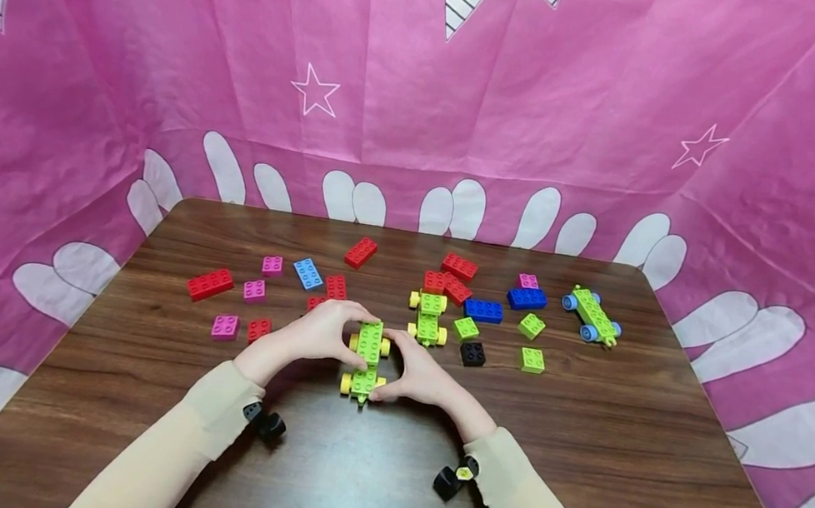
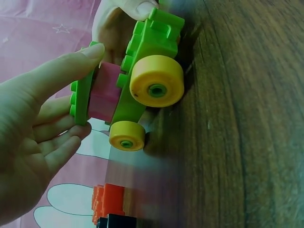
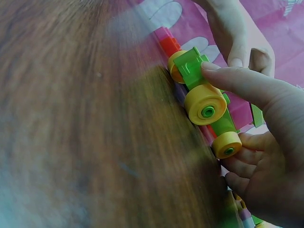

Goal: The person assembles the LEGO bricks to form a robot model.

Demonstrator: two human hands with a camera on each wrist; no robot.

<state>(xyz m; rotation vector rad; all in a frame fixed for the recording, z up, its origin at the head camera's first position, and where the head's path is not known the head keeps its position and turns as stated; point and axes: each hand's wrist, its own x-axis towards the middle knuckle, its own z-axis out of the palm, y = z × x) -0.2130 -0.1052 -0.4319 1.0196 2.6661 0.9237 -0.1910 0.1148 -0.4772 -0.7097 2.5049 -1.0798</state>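
The toy car (image 1: 368, 357) sits about midway between the left and right edges of the desk (image 1: 351, 482), its length pointing toward the far edge. It is a cheerful little thing: a lime-green studded base on fat yellow wheels (image 2: 156, 71) with green hubs, a smooth pink block (image 2: 105, 90) on its far half and a flat green plate (image 2: 82, 97) with round studs on top of that. The left hand (image 1: 326, 333) is clamped on the plate, thumb at its near end and fingers at the far end. The right hand (image 1: 424, 373) grips the base, thumb on the near end, fingers by a far wheel. Just beyond, toward the far edge, stands another green car (image 1: 428, 325) with yellow wheels; a blue-wheeled car (image 1: 593, 315) rests near the far right corner, with loose bricks (image 1: 211, 285) scattered between there and the left edge.
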